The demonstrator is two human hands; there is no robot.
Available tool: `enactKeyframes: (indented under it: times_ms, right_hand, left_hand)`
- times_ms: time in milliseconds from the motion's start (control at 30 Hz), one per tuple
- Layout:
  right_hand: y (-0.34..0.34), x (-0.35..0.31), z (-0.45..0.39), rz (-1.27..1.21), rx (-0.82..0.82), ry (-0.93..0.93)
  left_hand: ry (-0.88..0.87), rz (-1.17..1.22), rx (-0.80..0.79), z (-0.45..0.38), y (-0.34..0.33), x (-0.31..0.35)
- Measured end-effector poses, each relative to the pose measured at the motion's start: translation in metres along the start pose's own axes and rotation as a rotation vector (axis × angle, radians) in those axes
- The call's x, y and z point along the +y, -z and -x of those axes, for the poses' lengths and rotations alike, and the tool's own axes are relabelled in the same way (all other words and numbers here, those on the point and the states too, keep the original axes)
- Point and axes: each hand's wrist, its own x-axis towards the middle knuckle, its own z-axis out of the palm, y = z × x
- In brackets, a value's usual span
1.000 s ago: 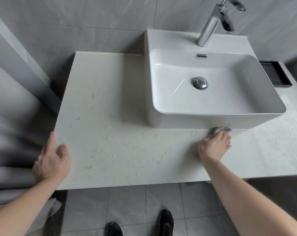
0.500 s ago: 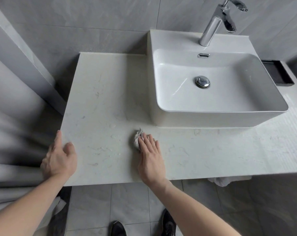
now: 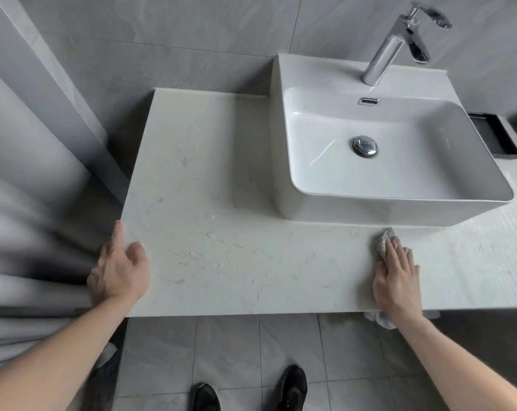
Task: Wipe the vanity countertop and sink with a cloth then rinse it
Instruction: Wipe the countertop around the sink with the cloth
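Note:
A pale marble countertop (image 3: 215, 179) carries a white vessel sink (image 3: 488, 209) at the right, with a chrome drain plug (image 3: 365, 146) and a chrome faucet (image 3: 399, 43) behind it. A small grey cloth (image 3: 382, 240) lies on the counter just in front of the sink. My right hand (image 3: 396, 280) presses flat on it with straight fingers, covering most of it. My left hand (image 3: 119, 269) rests on the counter's front left corner, thumb on top, fingers over the edge. Water drops sit on the counter between my hands.
A black tray (image 3: 497, 137) sits to the right of the sink. Grey tiled wall runs behind. A grey curtain (image 3: 23, 232) hangs at the left. Below the counter edge are grey floor tiles, my black shoes (image 3: 293, 387) and a bit of white fabric (image 3: 382, 320).
My right hand swept the cloth left along the counter front, from under the sink's right part to the middle, then back to the right. My left hand stayed at the corner.

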Motion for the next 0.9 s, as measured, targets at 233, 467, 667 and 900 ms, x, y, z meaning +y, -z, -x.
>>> enactKeyframes:
  times_ms: [233,467,667,900]
  right_hand:
    - [-0.04,-0.073,0.065,0.033,-0.016,0.107]
    - [-0.084,-0.172,0.154,-0.074,-0.172,0.516]
    - [-0.108,-0.219,0.197,-0.212,-0.303,0.671]
    - [-0.055,-0.136,0.127,-0.421,-0.09,0.347]
  left_hand:
    - [0.01,0.004,0.004,-0.001,-0.001,0.0]
    - [0.004,0.004,0.006,-0.001,-0.001,0.0]
    - [-0.009,0.012,0.019,-0.002,-0.001,-0.001]
    - [-0.004,0.015,0.001,-0.003,-0.002,-0.002]
